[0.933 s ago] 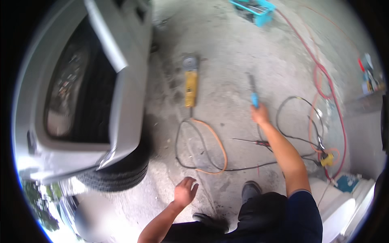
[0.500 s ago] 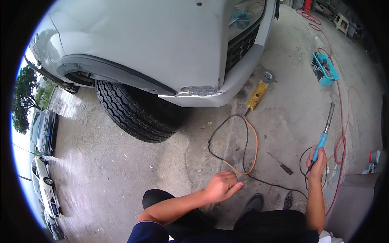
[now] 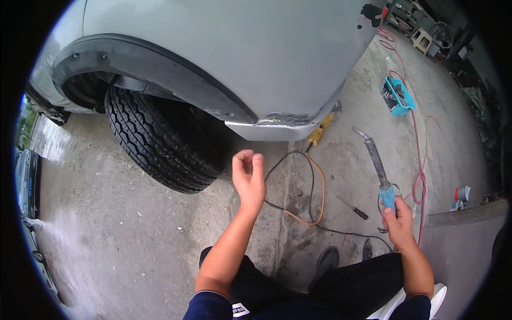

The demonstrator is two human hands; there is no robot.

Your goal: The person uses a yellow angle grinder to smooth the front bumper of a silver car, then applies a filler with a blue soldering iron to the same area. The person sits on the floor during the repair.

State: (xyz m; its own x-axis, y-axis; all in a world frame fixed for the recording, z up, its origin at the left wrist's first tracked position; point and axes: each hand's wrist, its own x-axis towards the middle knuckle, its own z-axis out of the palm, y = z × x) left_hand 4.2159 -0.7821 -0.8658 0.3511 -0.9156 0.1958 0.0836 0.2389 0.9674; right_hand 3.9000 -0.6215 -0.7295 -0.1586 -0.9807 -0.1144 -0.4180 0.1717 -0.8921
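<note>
My right hand (image 3: 400, 221) is wrapped round the blue handle of a hot-air welding gun (image 3: 377, 162). Its dark metal tube points forward and slightly left, ending in a bent nozzle held in the air. My left hand (image 3: 249, 180) is raised before the lower corner of a grey vehicle body (image 3: 224, 48). Its fingers are curled and the thumb stands apart from them; nothing shows between. Just beyond lies a rough, scuffed patch (image 3: 288, 119) on the lower body corner, above a pale edge. I see neither hand touching the vehicle.
A black tire (image 3: 154, 141) stands left of my left hand. On the concrete lie a yellow angle grinder (image 3: 320, 130), partly behind the body corner, looped cables (image 3: 321, 186) and a screwdriver (image 3: 360, 213). A turquoise tool basket (image 3: 397, 96) and red hose (image 3: 418, 138) are at right.
My left hand has risen forward toward the body corner, its fist loosened. The welding gun in my right hand has swung left, its nozzle now pointing forward-left. The vehicle appears nearer.
</note>
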